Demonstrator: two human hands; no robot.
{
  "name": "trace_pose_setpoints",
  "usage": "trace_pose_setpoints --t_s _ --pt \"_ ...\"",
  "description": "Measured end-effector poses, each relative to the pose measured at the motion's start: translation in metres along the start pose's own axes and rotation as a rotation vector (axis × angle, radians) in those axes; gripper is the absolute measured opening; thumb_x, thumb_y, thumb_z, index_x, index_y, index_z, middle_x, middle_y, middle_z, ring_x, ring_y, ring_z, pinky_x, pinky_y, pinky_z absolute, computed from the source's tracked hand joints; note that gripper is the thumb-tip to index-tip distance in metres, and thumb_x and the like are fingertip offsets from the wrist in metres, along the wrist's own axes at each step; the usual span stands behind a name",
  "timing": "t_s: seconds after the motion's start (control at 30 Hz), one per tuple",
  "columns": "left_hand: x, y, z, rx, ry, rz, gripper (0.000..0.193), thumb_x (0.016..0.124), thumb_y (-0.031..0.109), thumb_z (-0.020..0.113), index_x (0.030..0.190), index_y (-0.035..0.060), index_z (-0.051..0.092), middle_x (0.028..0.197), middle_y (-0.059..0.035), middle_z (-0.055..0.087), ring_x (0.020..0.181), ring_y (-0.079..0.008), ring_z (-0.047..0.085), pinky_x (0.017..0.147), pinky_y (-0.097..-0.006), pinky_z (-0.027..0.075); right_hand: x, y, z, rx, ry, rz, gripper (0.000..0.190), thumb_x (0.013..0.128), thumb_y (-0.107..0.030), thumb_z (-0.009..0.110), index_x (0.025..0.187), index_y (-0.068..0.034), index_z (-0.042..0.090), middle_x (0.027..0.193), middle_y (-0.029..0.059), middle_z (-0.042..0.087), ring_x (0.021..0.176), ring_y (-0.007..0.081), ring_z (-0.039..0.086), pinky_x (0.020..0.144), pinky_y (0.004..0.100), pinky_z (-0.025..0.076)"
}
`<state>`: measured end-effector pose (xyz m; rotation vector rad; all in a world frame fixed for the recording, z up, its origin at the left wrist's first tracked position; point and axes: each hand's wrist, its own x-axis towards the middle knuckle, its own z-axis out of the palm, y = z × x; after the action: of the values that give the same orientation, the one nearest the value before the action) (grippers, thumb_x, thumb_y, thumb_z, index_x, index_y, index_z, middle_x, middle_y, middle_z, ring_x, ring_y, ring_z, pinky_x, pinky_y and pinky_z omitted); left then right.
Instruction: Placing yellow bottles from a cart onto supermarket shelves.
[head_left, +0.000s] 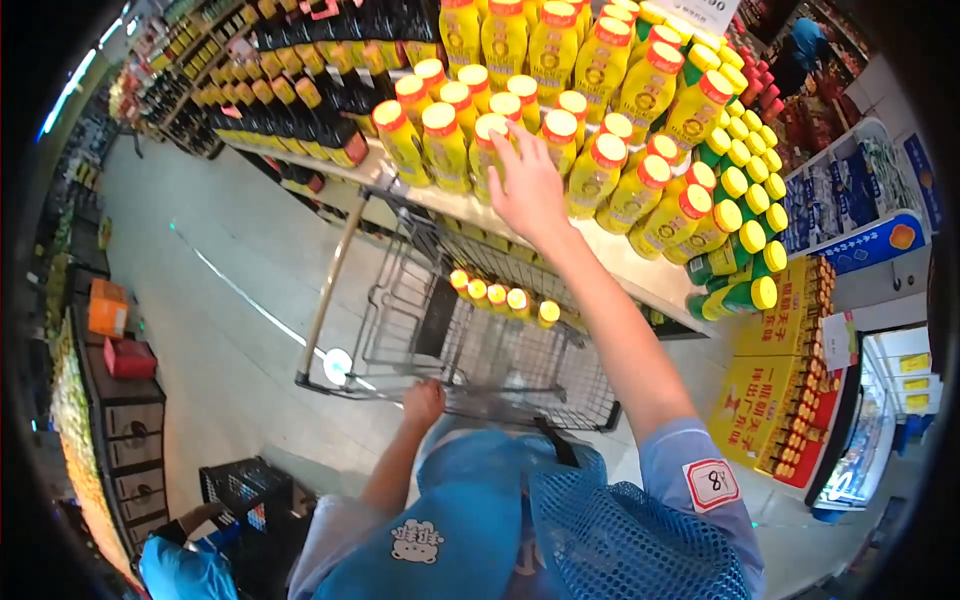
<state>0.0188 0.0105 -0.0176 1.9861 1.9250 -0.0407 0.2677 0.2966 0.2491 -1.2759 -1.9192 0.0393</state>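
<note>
My right hand (529, 184) reaches over the front row of small yellow bottles with red caps. Its fingertips are at the cap of one yellow bottle (484, 154), with the fingers apart and the thumb beside it; that bottle still stands on the shelf (611, 259). Curled fingers of my left hand (425, 401) lie over the near rail of a wire shopping cart (589, 416). Several yellow bottles (496, 295) with pale caps show low down near the cart's far wire side; whether they are inside it, I cannot tell.
Taller yellow bottles (553, 49) stand behind, with dark bottles (300, 127) to the left and green ones (739, 296) on the right. Yellow cartons (761, 375) and a lit chiller (859, 442) are further right. A person in blue (184, 570) is by a black crate (244, 484).
</note>
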Motion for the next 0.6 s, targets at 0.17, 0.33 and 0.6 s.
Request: trace_pose_setpoints --t_s 0.17,0.33,0.6 --pt "-0.002 0.017 -0.012 -0.149 0.083 0.034 0.014 0.081 0.020 0.059 0.082 0.0083 0.066 0.077 -0.0194 0.067 0.073 -0.0394 0.064 0.068 -0.0511 0.052 0.009 0.023 0.027 -0.409 -0.208 -0.007 0.077 0.085 -0.036 0.061 0.147 -0.004 0.029 0.156 0.0192 0.021 0.145 0.0327 0.019 0.117 0.0456 0.017" --pt "-0.009 0.003 -0.006 -0.106 0.057 0.090 0.015 0.084 0.023 0.057 0.084 0.0101 0.066 0.078 -0.0164 0.066 0.075 -0.0371 0.064 0.062 -0.0503 0.051 -0.009 0.005 0.027 -0.326 -0.105 0.017 0.060 0.086 -0.037 0.063 0.131 -0.002 0.047 0.155 0.0224 0.021 0.146 0.0332 0.016 0.117 0.0466 0.016" --pt "0.003 -0.010 0.005 -0.015 -0.108 0.062 0.023 0.087 0.029 0.053 0.094 0.0143 0.068 0.089 -0.0177 0.069 0.087 -0.0397 0.065 0.079 -0.0498 0.053 -0.031 -0.004 0.011 -0.131 -0.167 0.215 0.054 0.082 -0.027 0.069 0.126 -0.004 0.047 0.116 0.0158 0.048 0.107 0.0294 0.057 0.078 0.0427 0.054"
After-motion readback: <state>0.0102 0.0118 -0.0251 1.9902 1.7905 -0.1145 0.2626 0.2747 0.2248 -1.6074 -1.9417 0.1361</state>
